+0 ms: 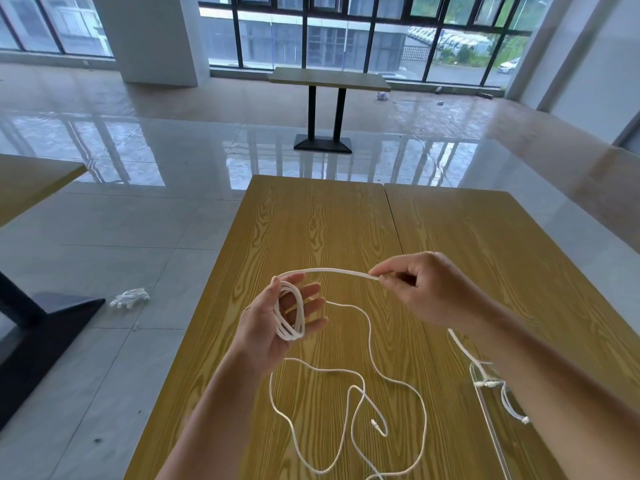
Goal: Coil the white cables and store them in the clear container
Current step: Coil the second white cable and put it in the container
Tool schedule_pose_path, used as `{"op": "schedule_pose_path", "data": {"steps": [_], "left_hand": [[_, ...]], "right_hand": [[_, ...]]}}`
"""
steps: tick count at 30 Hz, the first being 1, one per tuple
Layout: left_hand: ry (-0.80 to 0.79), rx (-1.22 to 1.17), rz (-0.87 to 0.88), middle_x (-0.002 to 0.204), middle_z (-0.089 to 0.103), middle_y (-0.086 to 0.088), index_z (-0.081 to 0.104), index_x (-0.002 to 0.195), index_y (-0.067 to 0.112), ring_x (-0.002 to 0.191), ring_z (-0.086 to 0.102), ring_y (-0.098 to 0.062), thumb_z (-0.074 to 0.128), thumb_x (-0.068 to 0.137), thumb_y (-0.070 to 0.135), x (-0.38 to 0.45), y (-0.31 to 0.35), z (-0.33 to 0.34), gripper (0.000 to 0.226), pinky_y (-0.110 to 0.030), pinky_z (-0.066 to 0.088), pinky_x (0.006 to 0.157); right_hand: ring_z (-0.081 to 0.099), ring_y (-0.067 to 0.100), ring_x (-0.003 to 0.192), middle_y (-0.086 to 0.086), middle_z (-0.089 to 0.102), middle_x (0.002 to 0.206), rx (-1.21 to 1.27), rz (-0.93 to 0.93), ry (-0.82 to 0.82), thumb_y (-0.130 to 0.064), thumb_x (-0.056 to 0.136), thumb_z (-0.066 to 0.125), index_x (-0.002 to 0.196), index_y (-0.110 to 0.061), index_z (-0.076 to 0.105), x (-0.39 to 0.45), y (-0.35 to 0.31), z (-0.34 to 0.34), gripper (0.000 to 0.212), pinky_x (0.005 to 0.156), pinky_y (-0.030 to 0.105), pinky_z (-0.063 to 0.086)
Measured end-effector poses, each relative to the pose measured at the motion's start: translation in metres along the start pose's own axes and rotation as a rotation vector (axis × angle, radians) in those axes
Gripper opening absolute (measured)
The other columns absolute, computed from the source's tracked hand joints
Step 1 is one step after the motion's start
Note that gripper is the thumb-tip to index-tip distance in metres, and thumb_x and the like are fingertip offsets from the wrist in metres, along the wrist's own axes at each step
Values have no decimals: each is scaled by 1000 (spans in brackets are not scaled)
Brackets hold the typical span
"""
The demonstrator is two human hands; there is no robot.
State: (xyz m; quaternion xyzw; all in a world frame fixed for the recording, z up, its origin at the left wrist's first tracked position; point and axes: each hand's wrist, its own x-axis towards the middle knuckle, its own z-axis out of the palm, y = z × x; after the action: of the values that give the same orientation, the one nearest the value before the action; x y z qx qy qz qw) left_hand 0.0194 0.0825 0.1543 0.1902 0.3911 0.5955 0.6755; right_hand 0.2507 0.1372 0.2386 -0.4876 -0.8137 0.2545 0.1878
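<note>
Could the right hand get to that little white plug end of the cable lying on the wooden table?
Probably yes. The right hand only pinches the white cable, and bare yellow wooden table lies between it and the small white plug end, with nothing blocking.

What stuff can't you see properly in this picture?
- Clear container: only one thin see-through edge shows in the head view; the right forearm covers the rest.
- Second white cable: partly hidden behind that forearm.
- White cable on the table: its loose loops run off the bottom edge.
- Right hand: curled fingers hide the pinch.
- Left hand: coil count blurred.
- White bundle on the floor: too small to identify.
</note>
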Motion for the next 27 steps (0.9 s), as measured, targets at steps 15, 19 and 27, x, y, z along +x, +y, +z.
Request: {"op": "schedule_pose_path", "data": {"steps": [15, 19, 27], "left_hand": [[223, -439, 26, 88, 62, -17, 56, 118, 10, 75, 67, -28, 40, 106, 28, 15, -6, 16, 27, -48, 60, 80], [306, -470, 56, 81, 50, -11, 55, 113, 12, 64, 51, -18, 38, 107, 26, 21, -2, 5, 23, -33, 54, 64], [359, -225, 112, 79, 49, -8, 61, 112, 15, 66, 49, -16, 39, 105, 35, 27, 8, -18, 31, -35, 52, 62]], "right_hand": [[60, -2, 57, -10, 67, 70, -82, -27, -268, -24, 101, 54, 114, -21, 74, -15, -18, 41, 24, 57, 15, 48], [55, -6, 55, -15, 58, 63, -51, -31, -317, -26, 100, 57, 111, -20, 74, -20, -20, 42, 21, 57, 10, 44], [56, -1, 54, -15, 62, 61, 16, -106, -329, -23, 96, 63, 106, -21, 76, -22, -34, 27, 16, 54, 11, 44]]}}
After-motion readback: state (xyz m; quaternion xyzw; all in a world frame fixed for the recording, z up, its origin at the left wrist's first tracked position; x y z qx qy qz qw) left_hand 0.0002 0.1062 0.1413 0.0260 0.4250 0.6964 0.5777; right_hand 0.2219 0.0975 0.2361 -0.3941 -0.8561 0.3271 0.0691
